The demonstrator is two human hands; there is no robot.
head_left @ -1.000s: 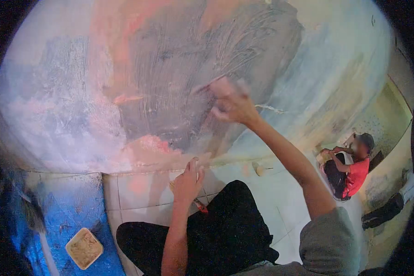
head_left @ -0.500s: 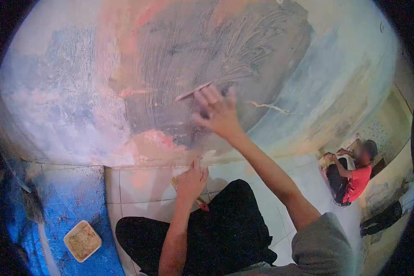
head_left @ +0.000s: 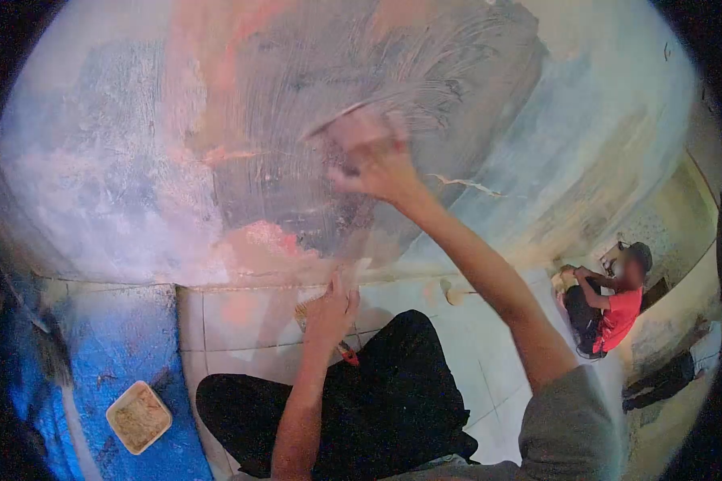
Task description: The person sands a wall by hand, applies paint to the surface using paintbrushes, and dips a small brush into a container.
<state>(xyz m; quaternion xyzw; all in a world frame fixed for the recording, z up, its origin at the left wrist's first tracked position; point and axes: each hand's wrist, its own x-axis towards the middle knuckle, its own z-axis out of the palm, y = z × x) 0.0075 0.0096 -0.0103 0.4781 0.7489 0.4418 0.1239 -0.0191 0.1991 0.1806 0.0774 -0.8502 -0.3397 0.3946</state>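
My right hand (head_left: pixel 371 152), blurred by motion, grips a thin flat scraper (head_left: pixel 337 120) against the wet grey patch (head_left: pixel 281 104) on the wall. Only the long edge of the scraper shows clearly; the rest lies behind my fingers. Lower down, near the foot of the wall, my left hand (head_left: pixel 331 311) is closed around a paintbrush (head_left: pixel 347 353). Its pale bristles stick out on the left side and its red handle on the right, with the middle hidden by the hand. Streaks and swirls mark the grey coat.
On the blue mat (head_left: pixel 128 329) at the left stands a square pale tub (head_left: pixel 139 418) with residue inside. White floor tiles (head_left: pixel 241 321) meet the wall's base. A person in a red shirt (head_left: pixel 622 321) squats at the right. A pale crack (head_left: pixel 469 185) crosses the wall.
My right hand has moved up along the wall with the scraper, and its fingers have drawn in. The left hand stays at nearly the same place. The view has shifted slightly.
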